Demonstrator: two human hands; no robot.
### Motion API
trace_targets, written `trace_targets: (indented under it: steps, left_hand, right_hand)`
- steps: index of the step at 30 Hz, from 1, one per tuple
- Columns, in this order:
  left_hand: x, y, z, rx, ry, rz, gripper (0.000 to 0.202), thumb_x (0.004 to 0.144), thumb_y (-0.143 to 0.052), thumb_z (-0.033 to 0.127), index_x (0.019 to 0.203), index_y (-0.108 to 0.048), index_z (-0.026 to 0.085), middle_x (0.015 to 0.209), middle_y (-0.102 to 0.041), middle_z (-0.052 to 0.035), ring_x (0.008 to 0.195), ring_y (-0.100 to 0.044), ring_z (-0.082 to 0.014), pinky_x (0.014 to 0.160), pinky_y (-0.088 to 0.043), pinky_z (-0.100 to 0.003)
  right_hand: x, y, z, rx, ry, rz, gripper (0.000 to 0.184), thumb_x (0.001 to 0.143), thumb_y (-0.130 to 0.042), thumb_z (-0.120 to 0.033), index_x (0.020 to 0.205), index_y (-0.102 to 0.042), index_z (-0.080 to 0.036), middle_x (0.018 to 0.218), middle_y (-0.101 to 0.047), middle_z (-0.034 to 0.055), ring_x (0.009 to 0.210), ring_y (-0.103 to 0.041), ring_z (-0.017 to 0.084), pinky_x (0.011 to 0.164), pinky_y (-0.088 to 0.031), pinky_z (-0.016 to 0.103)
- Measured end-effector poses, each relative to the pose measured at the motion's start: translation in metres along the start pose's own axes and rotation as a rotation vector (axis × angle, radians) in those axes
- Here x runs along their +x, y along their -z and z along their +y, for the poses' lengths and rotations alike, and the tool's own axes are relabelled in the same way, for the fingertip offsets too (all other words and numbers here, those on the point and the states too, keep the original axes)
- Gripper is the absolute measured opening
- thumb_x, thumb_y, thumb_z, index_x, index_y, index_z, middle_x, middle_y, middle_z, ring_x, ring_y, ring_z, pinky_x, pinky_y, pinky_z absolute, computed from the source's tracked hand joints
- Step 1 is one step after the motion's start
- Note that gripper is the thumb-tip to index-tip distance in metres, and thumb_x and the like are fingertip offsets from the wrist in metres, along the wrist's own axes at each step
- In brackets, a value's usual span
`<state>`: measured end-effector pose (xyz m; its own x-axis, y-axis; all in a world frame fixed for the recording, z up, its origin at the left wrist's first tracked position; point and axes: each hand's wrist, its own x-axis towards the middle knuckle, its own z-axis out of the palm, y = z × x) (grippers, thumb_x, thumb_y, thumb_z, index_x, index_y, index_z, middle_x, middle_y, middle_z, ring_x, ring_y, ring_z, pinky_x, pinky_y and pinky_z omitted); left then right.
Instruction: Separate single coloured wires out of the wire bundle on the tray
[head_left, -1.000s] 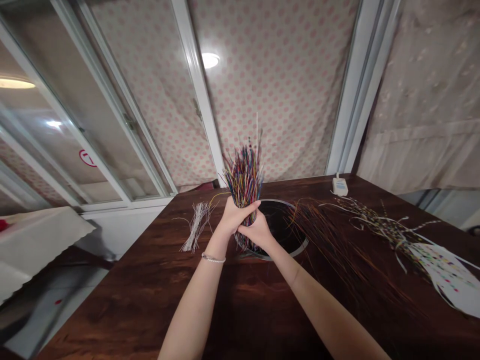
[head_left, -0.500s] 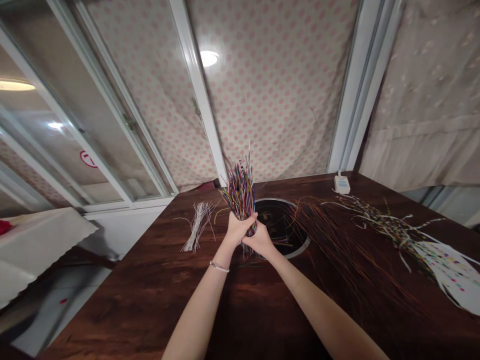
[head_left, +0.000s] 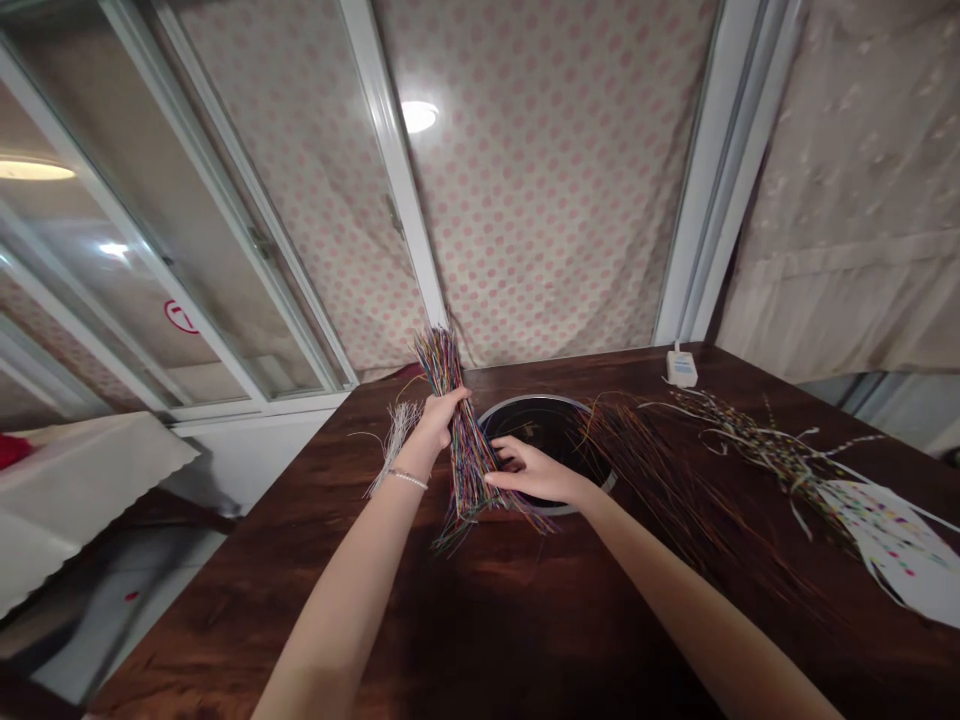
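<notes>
My left hand (head_left: 444, 415) is wrapped round the upper part of a thick bundle of thin multicoloured wires (head_left: 472, 460). The bundle leans, its top tilted left toward the window, and its lower ends fan out over the dark wooden table (head_left: 480, 610). At the bundle's right side is my right hand (head_left: 529, 470), fingers apart and slightly curled, with the fingertips close to the strands; whether they touch is hard to tell. Behind the right hand lies a round black glass plate (head_left: 540, 415) with a silvery rim, set in the tabletop.
A small bunch of white wires (head_left: 397, 435) lies left of my left forearm. To the right are long reddish-brown wires (head_left: 667, 480), a pile of spotted strips (head_left: 757, 440), a white sheet with coloured dots (head_left: 892, 550) and a small white box (head_left: 681, 368). A cloth-covered table (head_left: 82, 490) stands at left.
Both hands gripped the bundle together before. Now my right hand has let go and opened, moving slightly right. My left hand has shifted left with the bundle, which tilts and spreads at the bottom.
</notes>
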<state>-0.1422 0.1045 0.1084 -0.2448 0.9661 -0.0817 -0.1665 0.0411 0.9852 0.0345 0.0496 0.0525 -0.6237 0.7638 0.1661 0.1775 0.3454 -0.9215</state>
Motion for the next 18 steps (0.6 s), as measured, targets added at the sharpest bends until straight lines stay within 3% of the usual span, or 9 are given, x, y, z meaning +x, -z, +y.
trace_targets:
  steps: [6, 10, 14, 18]
  left_hand:
    - [0.014, 0.017, -0.055, 0.043, 0.284, 0.007, 0.011, 0.058, -0.063, 0.016, 0.059, -0.053, 0.015, 0.047, -0.054, 0.0014, 0.042, -0.054, -0.0145, 0.049, -0.047, -0.028]
    - [0.018, 0.024, -0.073, 0.096, 0.416, -0.017, 0.015, 0.055, -0.067, 0.015, 0.061, -0.054, 0.016, 0.049, -0.058, -0.0009, 0.046, -0.058, -0.0202, 0.054, -0.051, -0.035]
    - [0.015, 0.028, -0.083, 0.163, 0.437, -0.046, 0.022, 0.05, -0.074, 0.018, 0.066, -0.058, 0.016, 0.057, -0.063, -0.0054, 0.055, -0.062, -0.0237, 0.055, -0.051, -0.034]
    - [0.007, 0.03, -0.091, 0.233, 0.395, -0.067, 0.029, 0.046, -0.078, 0.022, 0.068, -0.06, 0.016, 0.063, -0.067, -0.0095, 0.06, -0.064, -0.0254, 0.052, -0.05, -0.032]
  right_hand:
    - [-0.042, 0.01, 0.032, -0.215, -0.155, -0.067, 0.077, 0.054, -0.073, -0.048, 0.12, -0.048, -0.019, 0.112, -0.055, 0.0115, 0.092, -0.056, 0.021, 0.075, -0.046, 0.033]
    - [-0.057, 0.019, 0.038, -0.259, -0.176, -0.101, 0.06, 0.057, -0.073, -0.039, 0.11, -0.056, -0.016, 0.093, -0.064, 0.0083, 0.076, -0.06, 0.018, 0.068, -0.047, 0.03]
    - [-0.061, 0.018, 0.035, -0.052, -0.307, -0.254, 0.042, 0.065, -0.066, -0.031, 0.101, -0.057, -0.011, 0.08, -0.065, 0.0066, 0.058, -0.062, 0.014, 0.057, -0.049, 0.026]
    - [-0.064, 0.007, 0.032, 0.155, -0.358, -0.365, 0.037, 0.066, -0.063, -0.025, 0.1, -0.056, -0.013, 0.077, -0.063, 0.0036, 0.055, -0.062, 0.012, 0.054, -0.051, 0.024]
